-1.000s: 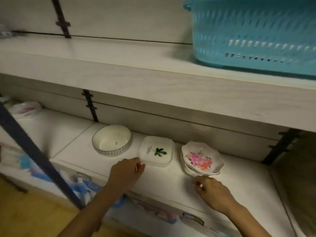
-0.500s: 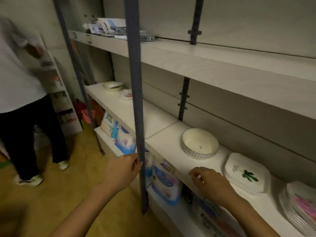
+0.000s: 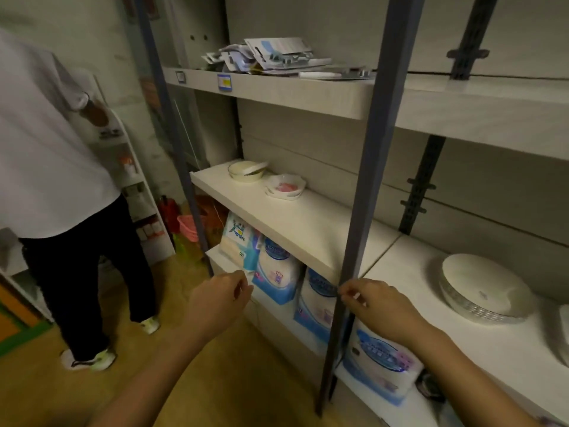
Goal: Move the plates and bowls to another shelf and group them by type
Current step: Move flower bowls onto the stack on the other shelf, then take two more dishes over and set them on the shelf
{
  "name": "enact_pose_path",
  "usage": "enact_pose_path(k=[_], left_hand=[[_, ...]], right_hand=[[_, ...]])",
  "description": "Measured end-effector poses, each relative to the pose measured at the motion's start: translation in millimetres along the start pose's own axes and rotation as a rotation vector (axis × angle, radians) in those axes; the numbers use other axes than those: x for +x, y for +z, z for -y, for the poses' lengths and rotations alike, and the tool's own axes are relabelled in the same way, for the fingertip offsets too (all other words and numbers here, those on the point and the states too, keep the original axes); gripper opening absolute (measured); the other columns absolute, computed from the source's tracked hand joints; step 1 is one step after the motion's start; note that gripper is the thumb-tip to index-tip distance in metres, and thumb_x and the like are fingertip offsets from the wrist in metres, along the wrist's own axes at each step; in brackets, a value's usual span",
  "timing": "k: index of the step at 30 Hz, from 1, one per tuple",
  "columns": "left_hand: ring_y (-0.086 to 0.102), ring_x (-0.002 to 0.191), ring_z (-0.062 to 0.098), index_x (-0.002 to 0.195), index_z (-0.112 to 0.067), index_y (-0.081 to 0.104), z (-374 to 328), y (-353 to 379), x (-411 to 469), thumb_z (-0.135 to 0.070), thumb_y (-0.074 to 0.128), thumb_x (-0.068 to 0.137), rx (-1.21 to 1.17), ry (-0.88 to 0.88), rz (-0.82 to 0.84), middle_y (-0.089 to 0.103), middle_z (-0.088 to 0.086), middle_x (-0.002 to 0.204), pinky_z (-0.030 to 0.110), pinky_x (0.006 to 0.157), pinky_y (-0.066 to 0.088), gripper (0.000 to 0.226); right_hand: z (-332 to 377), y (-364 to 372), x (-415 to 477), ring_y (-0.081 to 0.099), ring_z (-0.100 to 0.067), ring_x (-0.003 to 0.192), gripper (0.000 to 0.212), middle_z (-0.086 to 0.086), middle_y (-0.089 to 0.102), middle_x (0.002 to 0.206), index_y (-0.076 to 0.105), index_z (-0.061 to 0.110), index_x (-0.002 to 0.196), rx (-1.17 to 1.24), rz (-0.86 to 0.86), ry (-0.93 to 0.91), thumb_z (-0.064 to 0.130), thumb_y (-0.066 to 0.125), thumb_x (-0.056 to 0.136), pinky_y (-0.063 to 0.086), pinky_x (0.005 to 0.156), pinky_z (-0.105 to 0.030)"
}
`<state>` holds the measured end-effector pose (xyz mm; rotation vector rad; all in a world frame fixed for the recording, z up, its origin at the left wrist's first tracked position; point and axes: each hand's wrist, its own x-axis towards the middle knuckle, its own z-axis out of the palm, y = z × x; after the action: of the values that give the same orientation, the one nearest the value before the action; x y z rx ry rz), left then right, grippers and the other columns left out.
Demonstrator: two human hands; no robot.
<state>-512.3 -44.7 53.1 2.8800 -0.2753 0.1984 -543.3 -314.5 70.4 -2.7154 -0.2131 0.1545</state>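
A cream bowl (image 3: 246, 171) with a plate leaning in it stands at the far left end of the middle shelf (image 3: 311, 223). Beside it sits a small stack of scalloped floral plates (image 3: 285, 187). A white bowl with a patterned rim (image 3: 483, 288) rests on the right shelf section. Only the edge of another plate stack (image 3: 565, 334) shows at the frame's right border. My left hand (image 3: 220, 295) hangs in front of the shelf, fingers loosely curled, holding nothing. My right hand (image 3: 377, 303) hovers by the grey upright, loosely curled and empty.
A grey upright post (image 3: 366, 192) crosses the view in front of the shelf. Packs of tissue (image 3: 277, 269) fill the lower shelf. Papers (image 3: 271, 57) lie on the top shelf. A person in a white shirt and dark trousers (image 3: 61, 180) stands at the left.
My view has swung left along the shelving. The grouped bowl and plates slid to the right edge, and the far-left bowl and floral plates came closer. Both hands moved left, still empty.
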Motion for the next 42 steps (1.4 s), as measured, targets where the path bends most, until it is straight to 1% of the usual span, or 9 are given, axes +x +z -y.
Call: enact_pose_path(k=[3, 10, 15, 20, 22, 27, 32, 39, 42], left_hand=[[0.062, 0.077, 0.012, 0.095, -0.021, 0.057, 29, 1, 29, -0.038, 0.042, 0.093, -0.054, -0.003, 0.007, 0.067, -0.002, 0.091, 0.027, 0.069, 0.055, 0.023], [0.062, 0.079, 0.013, 0.097, -0.018, 0.057, 89, 19, 120, -0.037, 0.043, 0.093, -0.079, 0.021, 0.008, 0.065, -0.001, 0.089, 0.026, 0.073, 0.054, 0.024], [0.061, 0.076, 0.012, 0.097, -0.019, 0.06, 130, 15, 206, -0.037, 0.044, 0.093, -0.105, 0.037, 0.008, 0.067, -0.002, 0.092, 0.024, 0.071, 0.053, 0.025], [0.059, 0.069, 0.006, 0.083, -0.023, 0.053, 175, 12, 294, -0.036, 0.045, 0.093, -0.163, 0.07, 0.069, 0.059, -0.008, 0.076, 0.017, 0.065, 0.047, 0.018], [0.061, 0.07, 0.008, 0.085, -0.019, 0.056, 189, 15, 324, -0.034, 0.045, 0.093, -0.199, 0.072, 0.116, 0.062, -0.005, 0.077, 0.021, 0.068, 0.05, 0.021], [0.061, 0.076, 0.01, 0.081, -0.019, 0.054, 221, 33, 403, -0.035, 0.046, 0.092, -0.244, 0.107, 0.126, 0.063, -0.005, 0.079, 0.025, 0.074, 0.051, 0.021], [0.054, 0.067, 0.014, 0.074, -0.022, 0.05, 248, 46, 485, -0.032, 0.05, 0.09, -0.268, 0.242, 0.153, 0.05, -0.01, 0.061, 0.027, 0.069, 0.045, 0.019], [0.06, 0.075, 0.018, 0.08, -0.022, 0.055, 285, 48, 569, -0.033, 0.049, 0.09, -0.263, 0.362, 0.225, 0.066, 0.002, 0.081, 0.029, 0.067, 0.048, 0.016], [0.059, 0.072, 0.018, 0.079, -0.023, 0.055, 299, 51, 590, -0.031, 0.049, 0.091, -0.278, 0.351, 0.253, 0.065, 0.002, 0.077, 0.026, 0.058, 0.042, 0.016]], right_hand=[[21, -1, 33, 0.06, -0.016, 0.099, 0.024, 0.003, 0.063, 0.114, 0.059, 0.028, 0.111, -0.005, 0.003, 0.002, 0.035, 0.042, 0.096, 0.051, 0.085, -0.034], [42, 12, 143, 0.059, -0.016, 0.101, 0.026, 0.005, 0.062, 0.117, 0.059, 0.029, 0.114, -0.006, 0.009, 0.037, 0.035, 0.042, 0.095, 0.052, 0.086, -0.036], [48, 16, 232, 0.059, -0.014, 0.1, 0.027, 0.006, 0.062, 0.119, 0.058, 0.03, 0.115, -0.01, -0.031, 0.07, 0.036, 0.039, 0.096, 0.051, 0.083, -0.029], [53, 10, 308, 0.059, -0.012, 0.099, 0.029, 0.007, 0.061, 0.119, 0.058, 0.029, 0.117, -0.027, -0.056, 0.124, 0.038, 0.04, 0.096, 0.042, 0.075, -0.021], [54, 11, 332, 0.059, -0.013, 0.099, 0.029, 0.007, 0.062, 0.118, 0.058, 0.029, 0.116, -0.021, -0.06, 0.165, 0.038, 0.04, 0.096, 0.042, 0.076, -0.022], [51, 25, 385, 0.06, -0.015, 0.101, 0.027, 0.008, 0.063, 0.119, 0.059, 0.031, 0.115, 0.009, -0.088, 0.361, 0.036, 0.041, 0.095, 0.049, 0.083, -0.028], [54, 47, 446, 0.063, -0.018, 0.1, 0.029, 0.0, 0.065, 0.119, 0.059, 0.022, 0.118, 0.115, -0.14, 0.594, 0.031, 0.041, 0.097, 0.051, 0.087, -0.029], [53, 61, 534, 0.066, -0.033, 0.097, 0.038, -0.016, 0.069, 0.111, 0.061, 0.008, 0.114, 0.295, -0.294, 0.885, 0.032, 0.039, 0.097, 0.052, 0.09, -0.043], [50, 66, 556, 0.066, -0.031, 0.098, 0.042, -0.018, 0.07, 0.107, 0.057, 0.003, 0.116, 0.31, -0.312, 0.988, 0.035, 0.037, 0.097, 0.052, 0.089, -0.037]])
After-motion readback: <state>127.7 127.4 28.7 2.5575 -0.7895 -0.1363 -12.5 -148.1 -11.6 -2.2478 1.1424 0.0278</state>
